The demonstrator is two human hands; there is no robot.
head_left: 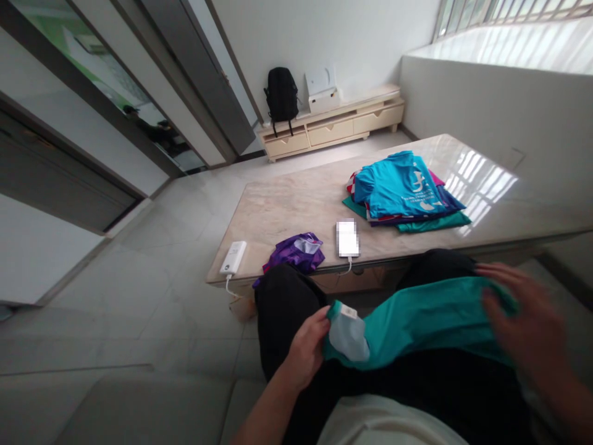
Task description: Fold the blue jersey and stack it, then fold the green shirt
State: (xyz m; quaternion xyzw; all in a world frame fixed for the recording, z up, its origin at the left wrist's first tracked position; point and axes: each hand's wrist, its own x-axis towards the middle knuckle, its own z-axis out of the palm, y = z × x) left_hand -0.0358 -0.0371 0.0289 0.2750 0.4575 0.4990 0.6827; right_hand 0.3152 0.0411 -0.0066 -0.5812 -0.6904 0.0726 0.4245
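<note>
A teal T-shirt lies folded lengthwise across my lap, over black trousers. At its left end a pale grey inner patch and a small white label show by the collar. My left hand is closed on that collar end, thumb on top. My right hand, slightly blurred, curls round the shirt's other end with the thumb in front. Beyond my knees, a stack of folded shirts sits on the table, a blue one with white print on top. A crumpled purple garment rests at the near edge.
The marble-topped table stands in front of my knees. On its near edge are a phone with a cable and a white power bank. Farther back, a low cabinet carries a black backpack and a white box.
</note>
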